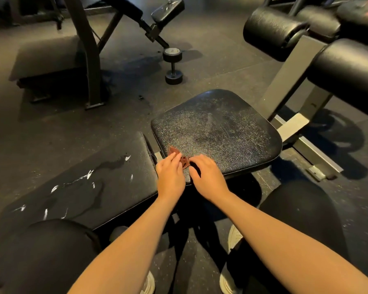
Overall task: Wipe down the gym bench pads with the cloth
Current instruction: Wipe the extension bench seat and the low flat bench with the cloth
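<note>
Cloth (183,161), small and red-brown, lies crumpled at the near left corner of the seat pad (217,132), close to the gap that separates this pad from the back pad (83,187). The left hand (170,177) rests on it with the fingers nearly straight, so it presses the cloth and does not clasp it. The right hand (208,177) is just beside, with its fingers bent downward at the right edge of the cloth; whether they pinch the fabric or only touch the pad, I cannot tell. I judge that the step in hand is gathering the cloth for a stroke over the seat pad, whose surface shows a dull, speckled film. The back pad carries wet streaks and white marks, so it seems also not finished. The next move asks for flat, firm pressure and long passes toward the far edge, with the cloth kept under the palm so that it does not roll up.
</note>
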A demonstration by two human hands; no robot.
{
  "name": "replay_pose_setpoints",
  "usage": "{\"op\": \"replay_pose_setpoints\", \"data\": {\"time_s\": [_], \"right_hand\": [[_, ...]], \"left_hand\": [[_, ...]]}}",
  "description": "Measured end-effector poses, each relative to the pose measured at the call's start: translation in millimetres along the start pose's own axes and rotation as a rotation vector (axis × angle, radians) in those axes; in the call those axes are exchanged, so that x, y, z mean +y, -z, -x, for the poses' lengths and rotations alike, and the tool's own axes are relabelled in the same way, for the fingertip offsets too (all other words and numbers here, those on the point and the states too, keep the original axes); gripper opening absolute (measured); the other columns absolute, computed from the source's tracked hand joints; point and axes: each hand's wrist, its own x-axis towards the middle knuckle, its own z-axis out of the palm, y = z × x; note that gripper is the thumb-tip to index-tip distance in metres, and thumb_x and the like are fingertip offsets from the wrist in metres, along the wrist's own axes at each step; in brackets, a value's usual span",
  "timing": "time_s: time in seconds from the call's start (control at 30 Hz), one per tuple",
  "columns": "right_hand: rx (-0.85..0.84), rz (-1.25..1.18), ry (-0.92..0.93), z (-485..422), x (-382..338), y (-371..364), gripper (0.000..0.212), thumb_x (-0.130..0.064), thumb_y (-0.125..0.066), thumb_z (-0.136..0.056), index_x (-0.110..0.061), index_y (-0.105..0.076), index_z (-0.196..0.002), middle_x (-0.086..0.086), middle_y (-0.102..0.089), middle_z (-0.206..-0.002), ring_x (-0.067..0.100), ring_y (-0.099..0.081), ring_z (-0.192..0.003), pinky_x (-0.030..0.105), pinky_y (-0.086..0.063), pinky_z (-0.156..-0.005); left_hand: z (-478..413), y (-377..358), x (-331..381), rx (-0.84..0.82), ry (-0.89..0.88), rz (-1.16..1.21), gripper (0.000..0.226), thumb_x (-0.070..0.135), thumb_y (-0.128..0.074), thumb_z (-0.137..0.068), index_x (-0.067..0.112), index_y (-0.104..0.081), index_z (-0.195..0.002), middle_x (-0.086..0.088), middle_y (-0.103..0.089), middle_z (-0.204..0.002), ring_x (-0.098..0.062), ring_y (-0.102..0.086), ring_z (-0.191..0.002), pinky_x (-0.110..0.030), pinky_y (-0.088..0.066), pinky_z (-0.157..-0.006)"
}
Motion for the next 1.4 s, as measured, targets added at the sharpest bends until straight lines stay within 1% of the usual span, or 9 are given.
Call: {"op": "replay_pose_setpoints", "data": {"time_s": [0.13, 0.27, 0.4, 0.73, 0.87, 0.97, 1.1, 1.2, 1.4], "right_hand": [[-0.011, -0.02, -0.041, 14, -7, -1, 0.033, -0.027, -0.051, -0.101, -0.015, -0.059, -0.131, 0.0, -0.059, -0.134, 0.024, -0.04, -0.138, 0.038, -0.027, -0.119], [-0.027, -0.079, -0.083, 27, -20, -1, 0.032, -0.029, -0.049, -0.101, -0.022, -0.06, -0.13, -0.002, -0.062, -0.129, 0.023, -0.043, -0.133, 0.038, -0.032, -0.115], [-0.052, -0.151, -0.089, 34, -32, 2, 0.035, -0.028, -0.051, -0.1, -0.024, -0.06, -0.134, -0.001, -0.063, -0.126, 0.018, -0.052, -0.12, 0.031, -0.039, -0.103], [-0.104, -0.419, -0.099, 33, -67, -6, 0.029, -0.02, -0.058, -0.095, -0.029, -0.055, -0.123, -0.003, -0.057, -0.123, 0.009, -0.049, -0.115, 0.022, -0.039, -0.099], [-0.161, -0.46, -0.128, 12, -86, -29, 0.041, -0.029, -0.057, -0.093, -0.032, -0.051, -0.134, -0.001, -0.058, -0.131, 0.013, -0.054, -0.12, 0.038, -0.042, -0.108], [-0.168, -0.485, -0.164, -1, -99, -42, 0.046, -0.029, -0.056, -0.096, -0.033, -0.049, -0.141, -0.003, -0.054, -0.137, 0.01, -0.052, -0.124, 0.022, -0.039, -0.105], [-0.16, -0.476, -0.154, -13, -101, -59, 0.048, -0.016, -0.058, -0.096, -0.026, -0.051, -0.143, -0.004, -0.052, -0.135, 0.006, -0.049, -0.121, 0.0, -0.029, -0.093], [-0.176, -0.383, -0.145, -34, -99, -72, 0.047, -0.007, -0.054, -0.094, -0.023, -0.058, -0.138, 0.001, -0.062, -0.132, 0.015, -0.056, -0.122, 0.012, -0.034, -0.097], [-0.037, -0.277, -0.095, -92, -98, -72, 0.048, 0.004, -0.051, -0.088, -0.018, -0.067, -0.127, 0.005, -0.064, -0.122, 0.023, -0.058, -0.111, 0.021, -0.037, -0.089]], "left_hand": [[24, 5, -3, -0.044, -0.046, 0.014, 0.036, 0.013, -0.045, -0.104, 0.018, -0.063, -0.135, -0.003, -0.056, -0.144, -0.023, -0.043, -0.137, -0.01, -0.009, -0.109], [35, 19, 5, -0.087, -0.054, 0.131, 0.036, 0.007, -0.046, -0.1, 0.014, -0.069, -0.127, -0.005, -0.066, -0.132, -0.022, -0.056, -0.128, -0.025, -0.032, -0.115], [47, 41, 11, -0.106, 0.062, 0.23, 0.036, 0.011, -0.045, -0.104, 0.015, -0.065, -0.133, -0.001, -0.063, -0.137, -0.014, -0.055, -0.127, 0.003, -0.026, -0.091], [42, 81, 3, 0.034, 0.242, 0.393, 0.032, 0.022, -0.046, -0.105, 0.021, -0.062, -0.133, 0.014, -0.059, -0.125, -0.002, -0.052, -0.113, -0.011, -0.032, -0.087], [33, 86, -4, 0.03, 0.298, 0.475, 0.032, 0.021, -0.042, -0.105, 0.025, -0.068, -0.123, 0.013, -0.067, -0.118, -0.006, -0.06, -0.111, -0.016, -0.043, -0.092], [24, 92, -13, 0.016, 0.348, 0.496, 0.04, 0.031, -0.038, -0.097, 0.032, -0.069, -0.123, 0.012, -0.07, -0.12, -0.007, -0.062, -0.115, -0.03, -0.046, -0.103], [15, 97, -31, 0.0, 0.372, 0.469, 0.039, 0.025, -0.036, -0.102, 0.031, -0.064, -0.129, 0.015, -0.065, -0.123, -0.004, -0.059, -0.115, -0.013, -0.042, -0.091], [3, 100, -44, -0.032, 0.432, 0.377, 0.037, 0.023, -0.037, -0.104, 0.034, -0.059, -0.132, 0.015, -0.063, -0.118, -0.006, -0.057, -0.106, -0.016, -0.04, -0.08], [-42, 101, -56, -0.017, 0.348, 0.236, 0.036, 0.021, -0.04, -0.104, 0.032, -0.061, -0.132, 0.007, -0.065, -0.13, -0.015, -0.057, -0.119, -0.022, -0.037, -0.087]]}}
